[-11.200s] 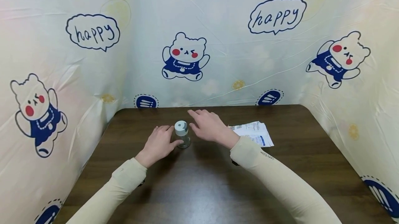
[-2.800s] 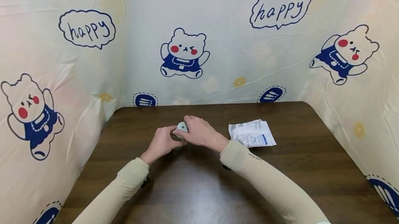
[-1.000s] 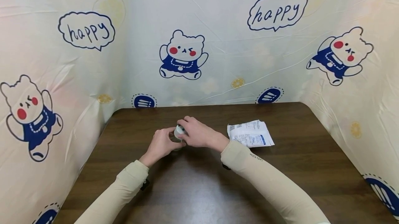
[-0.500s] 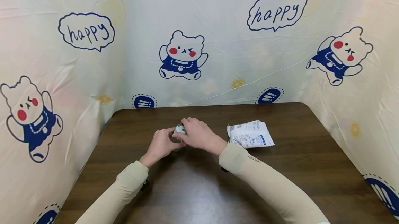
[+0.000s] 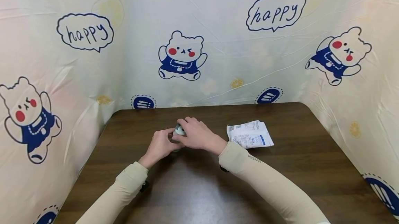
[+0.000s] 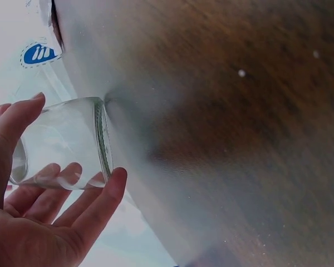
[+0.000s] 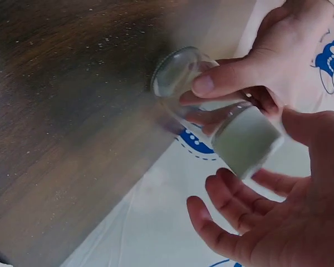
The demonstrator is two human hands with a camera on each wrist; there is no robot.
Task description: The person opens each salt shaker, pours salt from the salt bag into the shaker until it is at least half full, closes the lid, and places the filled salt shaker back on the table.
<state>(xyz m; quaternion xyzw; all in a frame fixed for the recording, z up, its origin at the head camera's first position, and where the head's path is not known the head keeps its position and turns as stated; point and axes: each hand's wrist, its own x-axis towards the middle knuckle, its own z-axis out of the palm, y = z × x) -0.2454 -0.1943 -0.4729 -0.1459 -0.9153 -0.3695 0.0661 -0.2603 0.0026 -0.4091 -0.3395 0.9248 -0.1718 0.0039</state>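
A small clear glass bottle (image 7: 181,75) with a pale green cap (image 7: 247,140) is between the two hands over the far half of the table. My left hand (image 5: 159,146) grips the glass body (image 6: 61,142), its thumb on one side and fingers on the other. The right hand (image 5: 197,134) has thumb and fingers around the cap (image 5: 179,130); in the right wrist view that hand (image 7: 273,217) touches the cap's sides. In the head view the hands hide most of the glass. Whether the base touches the table cannot be told.
To the right of the hands lies a white printed packet (image 5: 250,135) on the dark wooden table (image 5: 199,189). A cloth backdrop (image 5: 224,43) with bear drawings surrounds the table's back and sides.
From open beside the standing bottle, the hands have come to hold its body and cap. Lately the right fingers shift round the cap, while the left hand stays nearly still.
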